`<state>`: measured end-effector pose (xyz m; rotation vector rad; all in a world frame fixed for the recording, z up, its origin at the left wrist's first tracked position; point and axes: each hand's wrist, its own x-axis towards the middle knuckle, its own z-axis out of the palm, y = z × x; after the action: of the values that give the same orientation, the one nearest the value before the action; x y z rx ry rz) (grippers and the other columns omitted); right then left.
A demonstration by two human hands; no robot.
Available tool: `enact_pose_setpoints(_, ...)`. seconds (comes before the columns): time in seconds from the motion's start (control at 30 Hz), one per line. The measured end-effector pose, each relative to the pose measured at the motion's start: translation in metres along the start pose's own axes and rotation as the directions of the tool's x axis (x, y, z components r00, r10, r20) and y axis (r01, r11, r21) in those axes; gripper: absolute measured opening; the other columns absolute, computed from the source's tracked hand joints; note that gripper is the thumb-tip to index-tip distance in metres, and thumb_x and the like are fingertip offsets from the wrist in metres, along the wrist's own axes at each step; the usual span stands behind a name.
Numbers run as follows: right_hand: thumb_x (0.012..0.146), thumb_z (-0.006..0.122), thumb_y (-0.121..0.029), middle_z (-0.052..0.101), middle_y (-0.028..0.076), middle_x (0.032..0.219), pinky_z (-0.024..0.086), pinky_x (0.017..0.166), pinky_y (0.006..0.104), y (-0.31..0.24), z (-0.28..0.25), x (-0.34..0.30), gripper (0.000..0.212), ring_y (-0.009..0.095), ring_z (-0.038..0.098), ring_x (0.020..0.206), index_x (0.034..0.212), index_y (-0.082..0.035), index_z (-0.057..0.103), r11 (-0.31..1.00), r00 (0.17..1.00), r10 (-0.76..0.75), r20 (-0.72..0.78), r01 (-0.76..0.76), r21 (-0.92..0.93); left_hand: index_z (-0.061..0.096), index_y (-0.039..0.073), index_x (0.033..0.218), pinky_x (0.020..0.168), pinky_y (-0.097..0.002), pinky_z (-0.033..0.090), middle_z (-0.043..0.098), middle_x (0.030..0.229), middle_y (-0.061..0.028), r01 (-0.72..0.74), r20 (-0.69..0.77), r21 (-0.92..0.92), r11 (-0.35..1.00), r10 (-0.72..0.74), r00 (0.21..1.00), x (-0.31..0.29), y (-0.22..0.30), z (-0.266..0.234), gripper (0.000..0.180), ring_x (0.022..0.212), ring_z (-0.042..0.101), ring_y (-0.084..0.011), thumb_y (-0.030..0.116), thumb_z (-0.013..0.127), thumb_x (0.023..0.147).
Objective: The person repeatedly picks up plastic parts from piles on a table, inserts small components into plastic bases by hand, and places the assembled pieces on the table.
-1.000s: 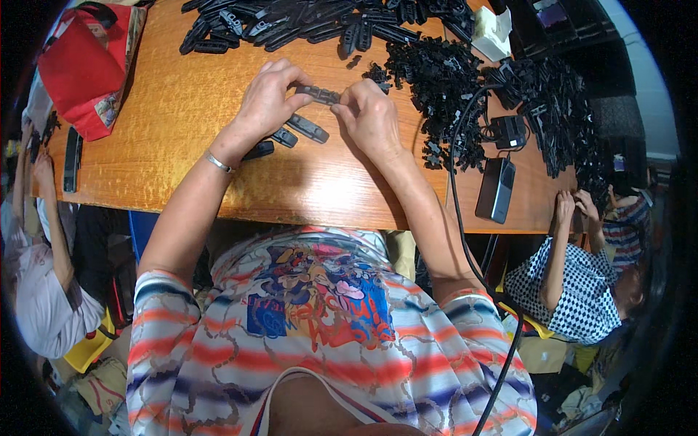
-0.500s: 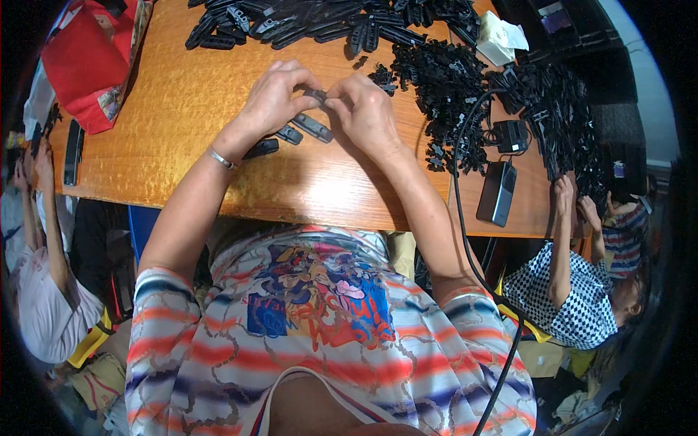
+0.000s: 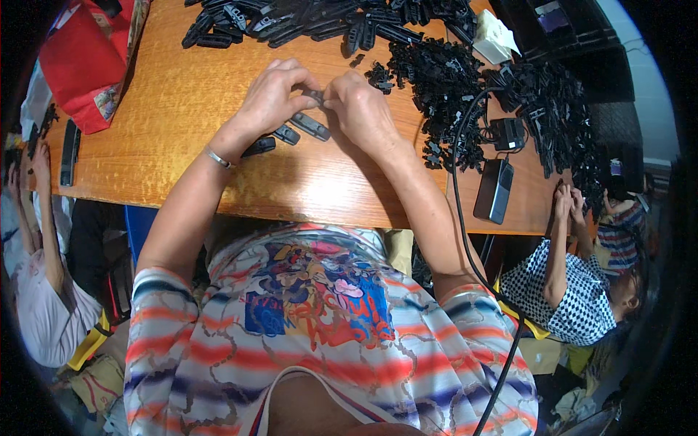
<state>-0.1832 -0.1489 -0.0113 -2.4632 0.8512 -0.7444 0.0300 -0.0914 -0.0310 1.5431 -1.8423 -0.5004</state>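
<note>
One dark part, between left fingers and right fingers, both pinched nearly closed on it

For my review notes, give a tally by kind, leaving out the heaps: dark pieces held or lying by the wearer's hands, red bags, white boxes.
Dark piece held between left hand and right hand: 1
Loose dark pieces visible by the hands: 3
Red bag: 1
White box: 1
Total: 6

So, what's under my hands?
Beneath your left hand and right hand, which pinch a dark piece, is the wooden table; three black parts lie nearby. Whatever the hands directly cover can't be seen.
</note>
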Motion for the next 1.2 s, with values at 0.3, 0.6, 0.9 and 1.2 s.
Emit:
enact_pose_setpoints(0.3,0.081,0.095,-0.036,0.076,0.021,0.079,0.058,0.076,0.0470,0.000,-0.016,0.011,0.035,0.038,0.077,0.081,0.087,-0.004,0.082,0.882,0.856,0.457,0.240,-0.471,-0.001,0.079,0.007,0.096,0.093,-0.0472,0.054,0.072,0.103,-0.0132,0.216,0.116,0.008,0.976,-0.215,0.970,0.004,0.016,-0.005,0.021,0.105,0.069,-0.0343,0.028,0.079,0.094)
enact_pose_setpoints(0.6,0.081,0.093,-0.048,0.076,0.020,0.078,0.057,0.072,0.0484,-0.003,-0.020,0.003,0.046,0.037,0.076,0.077,0.079,-0.005,0.078,0.874,0.829,0.481,0.285,-0.477,-0.086,0.078,0.005,0.093,0.086,-0.0464,0.056,0.075,0.092,-0.0140,0.118,0.191,0.069,0.991,-0.129,0.973,0.007,0.026,-0.015,0.020,0.095,0.072,-0.0346,0.024,0.079,0.092)
enact_pose_setpoints(0.9,0.090,0.084,-0.021,0.078,0.020,0.094,0.059,0.075,0.0509,0.031,-0.044,-0.011,0.017,0.041,0.076,0.083,0.094,-0.005,0.079,0.951,0.962,0.274,-0.018,-0.273,-0.147,0.076,0.008,0.121,0.091,-0.0433,0.058,0.072,0.118,-0.0137,-0.165,-0.024,0.291,0.942,0.179,0.984,0.070,0.027,-0.008,0.029,0.107,0.070,-0.0321,0.005,0.074,0.093)
enact_pose_setpoints(1.2,0.086,0.069,0.000,0.069,0.026,0.103,0.059,0.079,0.0540,0.025,-0.023,-0.009,0.011,0.046,0.072,0.089,0.096,0.002,0.070,0.953,0.998,0.067,-0.019,-0.070,-0.296,0.072,0.013,0.123,0.100,-0.0416,0.052,0.066,0.134,-0.0088,-0.495,0.138,0.538,0.682,0.508,0.850,0.114,0.010,-0.002,0.029,0.131,0.060,-0.0287,0.013,0.062,0.095)
